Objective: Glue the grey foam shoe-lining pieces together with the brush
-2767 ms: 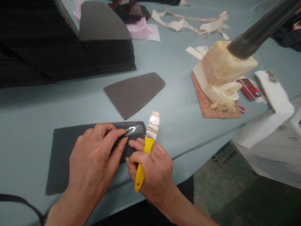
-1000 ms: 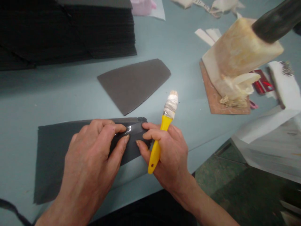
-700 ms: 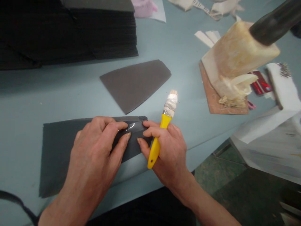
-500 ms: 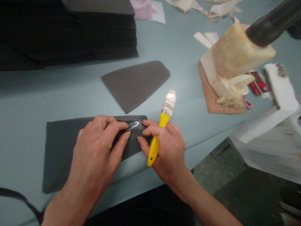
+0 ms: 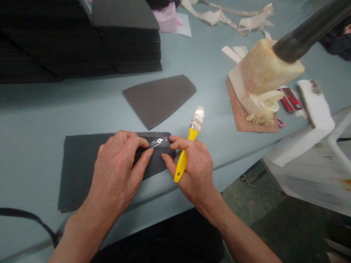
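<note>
A dark sheet (image 5: 79,164) lies flat near the table's front edge, with a shiny clear strip (image 5: 159,142) on its upper right part. At the strip's left end my left hand (image 5: 120,160) pinches with thumb and forefinger. My right hand (image 5: 194,164) carries a brush (image 5: 182,164) with a yellow handle, tucked between its fingers, bristles pointing up and away. The right thumb and fingertips also touch the sheet's right end. Just beyond, a separate brownish-grey cut piece (image 5: 161,98) lies on the table.
A tall stack of dark sheets (image 5: 131,51) stands at the back left. To the right, a stained plastic container (image 5: 263,69) with a black tube sits on a brown board (image 5: 255,126). Pale fabric strips (image 5: 216,16) and a red packet (image 5: 290,100) lie around.
The view has shifted slightly, so the whole scene sits a little differently. Both hands stay at the clear strip, and the right fingers have spread slightly along it.
</note>
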Tool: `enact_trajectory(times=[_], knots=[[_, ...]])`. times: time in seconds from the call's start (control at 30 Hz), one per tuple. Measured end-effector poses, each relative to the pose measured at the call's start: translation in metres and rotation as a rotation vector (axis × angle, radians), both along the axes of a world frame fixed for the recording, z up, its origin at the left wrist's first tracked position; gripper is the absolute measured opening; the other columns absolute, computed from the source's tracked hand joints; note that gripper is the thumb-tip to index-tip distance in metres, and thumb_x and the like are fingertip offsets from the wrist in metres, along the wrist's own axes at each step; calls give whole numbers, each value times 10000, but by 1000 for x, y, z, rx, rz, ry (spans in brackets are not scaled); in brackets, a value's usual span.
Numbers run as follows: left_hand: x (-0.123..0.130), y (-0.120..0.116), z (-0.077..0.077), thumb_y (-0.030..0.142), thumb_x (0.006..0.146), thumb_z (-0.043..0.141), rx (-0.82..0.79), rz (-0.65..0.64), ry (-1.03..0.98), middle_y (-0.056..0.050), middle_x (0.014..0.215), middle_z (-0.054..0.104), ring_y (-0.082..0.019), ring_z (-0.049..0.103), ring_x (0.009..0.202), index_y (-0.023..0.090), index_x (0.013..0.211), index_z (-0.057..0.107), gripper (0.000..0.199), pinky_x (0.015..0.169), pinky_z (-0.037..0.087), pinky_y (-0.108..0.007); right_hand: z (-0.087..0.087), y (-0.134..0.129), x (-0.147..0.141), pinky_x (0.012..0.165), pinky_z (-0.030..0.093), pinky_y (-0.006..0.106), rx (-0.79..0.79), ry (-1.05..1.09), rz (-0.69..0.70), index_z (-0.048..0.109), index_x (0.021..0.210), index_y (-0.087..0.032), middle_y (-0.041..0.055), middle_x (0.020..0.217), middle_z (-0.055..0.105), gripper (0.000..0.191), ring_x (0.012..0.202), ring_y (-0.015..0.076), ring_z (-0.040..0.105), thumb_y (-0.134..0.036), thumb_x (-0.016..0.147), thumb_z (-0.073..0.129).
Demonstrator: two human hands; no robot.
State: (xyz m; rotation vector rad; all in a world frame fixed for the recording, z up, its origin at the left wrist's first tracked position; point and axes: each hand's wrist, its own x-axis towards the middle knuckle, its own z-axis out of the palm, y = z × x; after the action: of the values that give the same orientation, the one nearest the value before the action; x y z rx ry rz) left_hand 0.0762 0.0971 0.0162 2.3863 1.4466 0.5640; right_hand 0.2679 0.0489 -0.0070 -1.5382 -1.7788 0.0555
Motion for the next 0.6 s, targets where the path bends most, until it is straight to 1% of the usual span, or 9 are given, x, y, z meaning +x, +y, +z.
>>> enact_trajectory(times=[0.13, 0.33, 0.43, 0.6], knots=[[0, 1, -3, 404, 1064, 474, 32, 3, -13, -54, 1057, 659, -293, 644, 994, 262, 1089, 631, 213, 789, 446, -448, 1, 0, 7, 853, 508, 396, -21, -2, 12, 587, 1101, -242, 68, 1139, 820, 161, 940, 243, 731, -222, 991, 703], [-4, 2, -6, 428, 1036, 503, 24, -32, -21, -77, 1094, 668, -326, 652, 1000, 268, 1156, 653, 250, 796, 465, -479, 7, 10, 20, 832, 519, 382, -3, -98, 106, 621, 1083, -218, 71, 1075, 820, 109, 913, 238, 720, -191, 999, 684], [-4, 1, -8, 440, 1012, 522, 32, -24, -16, -88, 1096, 665, -336, 646, 995, 270, 1155, 653, 258, 792, 469, -485, 12, 17, 31, 843, 525, 373, -18, -181, 198, 658, 1070, -214, 63, 1024, 812, 46, 907, 229, 706, -203, 1029, 639], [-1, -1, -10, 498, 975, 556, 31, -4, 15, -117, 1120, 668, -375, 631, 1007, 274, 1161, 649, 306, 817, 493, -530, 21, 31, 46, 818, 507, 349, -16, -350, 390, 702, 1100, -197, 49, 917, 780, 144, 835, 207, 645, -210, 1085, 559]])
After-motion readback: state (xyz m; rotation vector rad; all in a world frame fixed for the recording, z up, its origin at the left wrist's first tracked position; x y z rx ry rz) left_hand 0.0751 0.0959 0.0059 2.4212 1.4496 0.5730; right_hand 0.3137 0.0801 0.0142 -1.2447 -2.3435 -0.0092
